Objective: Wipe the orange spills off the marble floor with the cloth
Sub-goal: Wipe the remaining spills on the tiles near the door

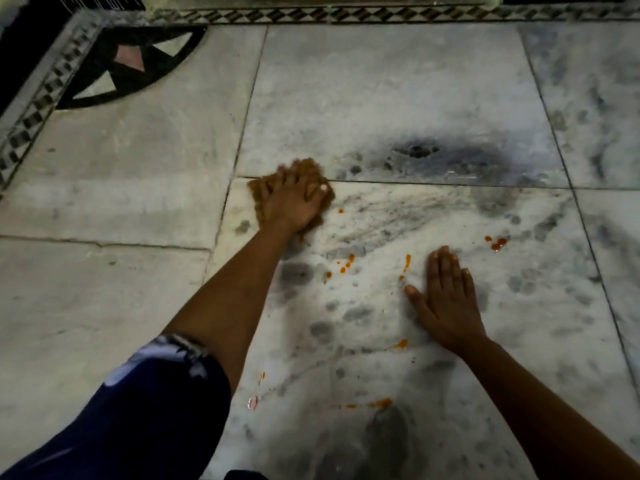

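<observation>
My left hand (294, 199) presses a crumpled brown cloth (327, 194) flat against the marble floor (398, 98), at the far left corner of a grey-veined slab. Most of the cloth is hidden under the hand. My right hand (446, 299) lies flat on the same slab, palm down, fingers together, holding nothing. Orange spills dot the slab: small drops (346, 263) between the hands, a streak (407, 263) by my right thumb, a cluster (498, 243) at the far right, a smear (401, 344) near my right wrist and a longer smear (379, 404) close to me.
A dark mosaic border (38, 109) runs along the left and far edges, with a black fan-shaped inlay (128, 67) in the corner. A dark wet patch (417, 150) marks the slab beyond the cloth. My blue patterned sleeve (145, 410) fills the lower left.
</observation>
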